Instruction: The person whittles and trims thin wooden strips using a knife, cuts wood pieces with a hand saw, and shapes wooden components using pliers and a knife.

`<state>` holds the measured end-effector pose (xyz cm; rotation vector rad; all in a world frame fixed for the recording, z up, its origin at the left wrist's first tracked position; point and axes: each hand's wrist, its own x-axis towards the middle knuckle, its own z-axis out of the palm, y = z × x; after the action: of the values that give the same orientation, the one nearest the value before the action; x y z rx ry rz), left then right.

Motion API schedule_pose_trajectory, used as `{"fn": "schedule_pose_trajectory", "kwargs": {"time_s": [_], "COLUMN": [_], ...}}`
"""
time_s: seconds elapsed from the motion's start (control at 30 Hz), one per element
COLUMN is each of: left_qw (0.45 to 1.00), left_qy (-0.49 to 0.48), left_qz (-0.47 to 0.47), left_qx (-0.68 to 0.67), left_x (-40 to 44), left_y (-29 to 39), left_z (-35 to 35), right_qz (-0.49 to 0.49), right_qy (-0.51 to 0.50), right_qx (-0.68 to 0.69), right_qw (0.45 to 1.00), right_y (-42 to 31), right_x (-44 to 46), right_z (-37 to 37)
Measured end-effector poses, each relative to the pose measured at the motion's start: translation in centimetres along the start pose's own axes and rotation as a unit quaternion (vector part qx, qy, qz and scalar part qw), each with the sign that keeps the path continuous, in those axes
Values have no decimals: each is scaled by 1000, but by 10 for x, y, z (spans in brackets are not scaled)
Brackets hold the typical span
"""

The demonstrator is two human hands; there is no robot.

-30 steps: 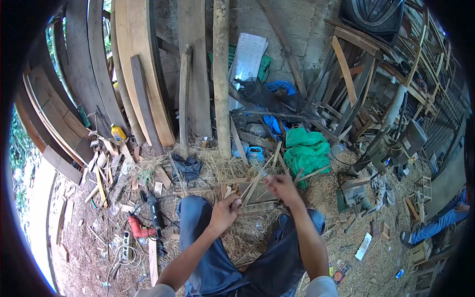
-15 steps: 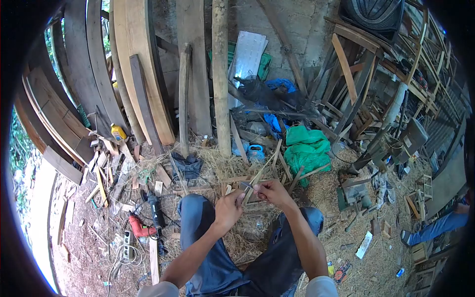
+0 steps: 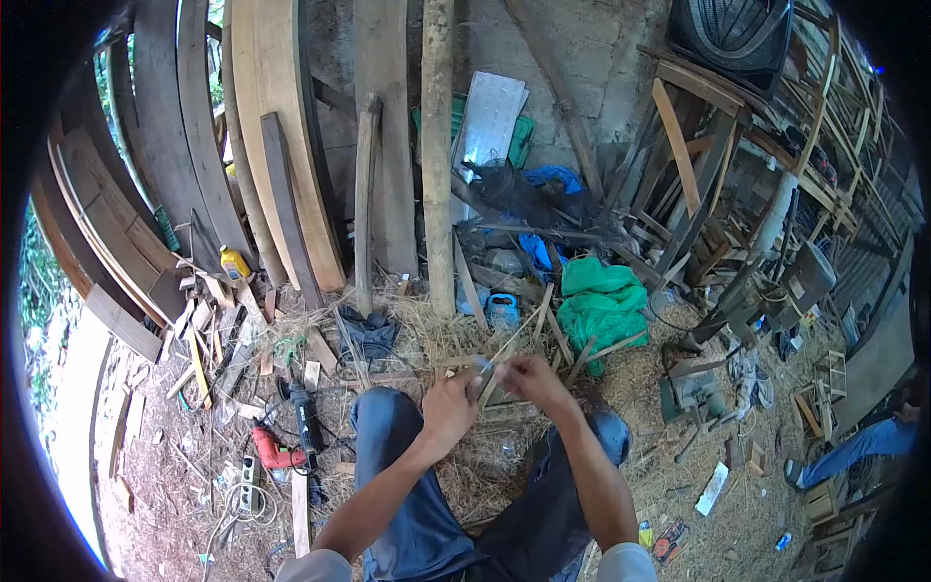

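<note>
My left hand (image 3: 448, 415) is closed around a thin pale strip (image 3: 492, 384), which looks like split bamboo and slants up to the right between my hands. My right hand (image 3: 535, 378) is closed close beside it, its fingers somewhat blurred. A small grey knife blade (image 3: 484, 365) crosses the strip and appears to come from the right-hand fingers; its handle is hidden. Both hands are above the gap between my bent knees, over straw-like shavings.
A red power tool (image 3: 276, 451), a dark grinder-like tool (image 3: 305, 417) and a power strip (image 3: 250, 485) lie at left. Green plastic sheeting (image 3: 601, 308) is ahead. Planks (image 3: 262, 145) lean on the wall. Another person's leg (image 3: 853, 451) shows at far right.
My right hand has shifted slightly and is more blurred, and the blade has tilted a little against the strip. The view has moved slightly. My left hand keeps its hold.
</note>
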<state>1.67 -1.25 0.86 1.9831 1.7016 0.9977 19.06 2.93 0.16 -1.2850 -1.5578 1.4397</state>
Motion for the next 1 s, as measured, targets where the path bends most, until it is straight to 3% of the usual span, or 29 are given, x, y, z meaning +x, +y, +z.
{"fn": "schedule_pose_trajectory", "kwargs": {"time_s": [0.1, 0.17, 0.37, 0.5, 0.63, 0.67, 0.7, 0.73, 0.8, 0.83, 0.9, 1.0], "left_qw": [1000, 1000, 999, 998, 1000, 993, 972, 972, 896, 897, 837, 827], "left_qy": [-11, 5, -4, -48, -19, -43, -67, -63, -155, -155, -147, -160], "left_qz": [-8, -6, -6, -31, 2, -17, -35, -36, -141, -143, -211, -213], "left_qx": [6, 12, 40, 39, 1, -112, -223, -222, -392, -389, -483, -495], "left_x": [0, -2, -3, -2, 6, 12, 16, 19, 26, 27, 30, 31], "left_y": [0, -1, -1, 1, -16, -26, -37, -36, -34, -32, -25, -21], "left_z": [1, 7, 1, -3, 13, 19, 24, 19, 10, 4, -8, -15], "right_qz": [-16, 33, 48, 45, 31, -56, -59, -50, -55, -56, -54, -54], "right_qy": [-23, -18, -9, -40, -34, -6, -9, 8, 53, 51, 86, 91], "right_qx": [33, 47, 105, 50, 19, 2, 2, -32, -150, -148, -288, -210], "right_qw": [999, 998, 993, 997, 999, 998, 998, 998, 986, 986, 952, 972], "right_y": [12, 10, 18, 19, 28, 14, 11, 11, 25, 29, 33, 30], "right_x": [4, 8, 16, 20, 24, 15, 14, 13, 17, 17, 17, 7], "right_z": [4, -15, -10, -20, -19, -9, -8, -8, -11, -12, -14, -16]}}
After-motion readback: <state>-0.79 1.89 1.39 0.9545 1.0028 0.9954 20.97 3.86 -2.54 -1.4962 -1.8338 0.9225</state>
